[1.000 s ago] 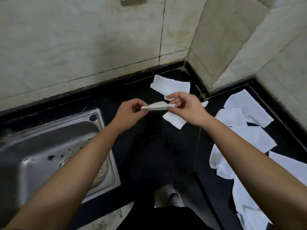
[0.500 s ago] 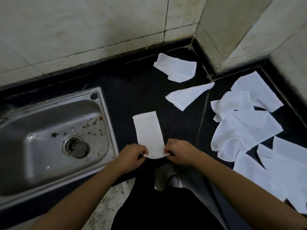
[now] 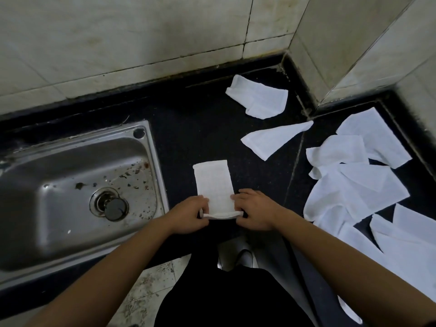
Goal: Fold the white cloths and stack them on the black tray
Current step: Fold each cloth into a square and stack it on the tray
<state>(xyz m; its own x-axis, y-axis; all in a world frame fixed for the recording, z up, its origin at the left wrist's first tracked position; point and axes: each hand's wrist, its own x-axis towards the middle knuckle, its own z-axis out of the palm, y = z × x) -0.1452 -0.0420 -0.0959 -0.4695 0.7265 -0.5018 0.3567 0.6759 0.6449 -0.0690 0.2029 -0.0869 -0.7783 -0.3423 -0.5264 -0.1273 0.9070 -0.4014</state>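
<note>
White cloth strip (image 3: 213,185), airborne a second ago, now lies flat at the black counter's (image 3: 188,128) front edge beside the sink (image 3: 59,185). Left hand (image 3: 188,215) and right hand (image 3: 253,210) each pinch a near corner: next fold likely. Loose cloths (image 3: 358,185) wait right; tray unseen.

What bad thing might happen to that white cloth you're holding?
The folded cloth lies with its near end close to the front edge of the counter, where the left hand and right hand pinch it. If the grip slips, it might slide to the floor. The sink beside it looks speckled with dirt, so a stray corner could get soiled.
</note>
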